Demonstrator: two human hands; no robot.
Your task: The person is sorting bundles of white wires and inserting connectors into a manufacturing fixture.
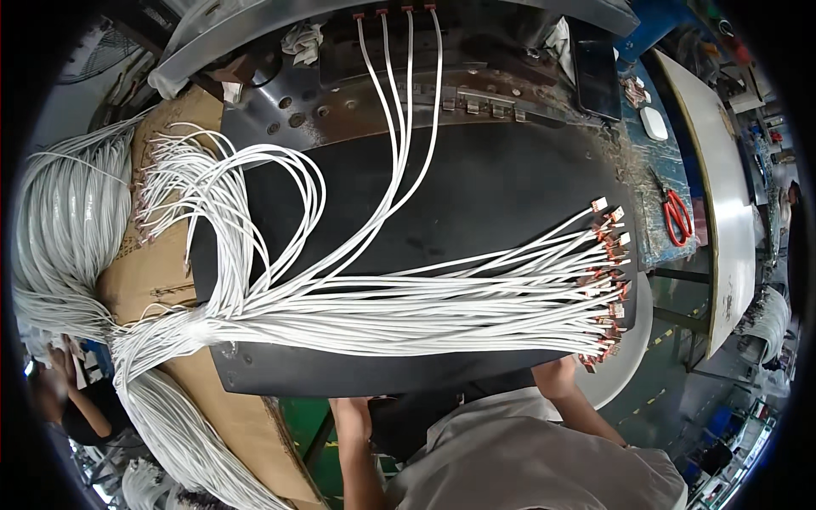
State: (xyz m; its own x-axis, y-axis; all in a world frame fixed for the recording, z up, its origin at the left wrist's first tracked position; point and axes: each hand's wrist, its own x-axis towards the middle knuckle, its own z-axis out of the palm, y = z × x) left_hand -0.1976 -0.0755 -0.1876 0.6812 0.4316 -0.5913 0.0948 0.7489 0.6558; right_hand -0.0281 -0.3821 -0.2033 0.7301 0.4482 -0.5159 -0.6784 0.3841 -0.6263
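A black work board (501,178) lies in front of me. My left hand (350,414) reaches its near edge, and the fingers are hidden beneath it. Farther right, my right hand (555,376) is at the same edge, below the cable ends, its fingers also out of sight. Across the board runs a bundle of white cables (408,319), gathered by a clear wrap (201,327) at the left. Small white and reddish-brown connectors (614,289) tip the cables at the right. Several cables rise to red-brown connectors (382,12) at the metal bar.
A curved metal bar (246,47) spans the far side. Brown cardboard (174,263) and a thick cable coil (72,225) lie left. At right are red-handled cutters (677,217), a dark phone-like slab (597,78) and a small white case (654,123). Another person (81,395) is at lower left.
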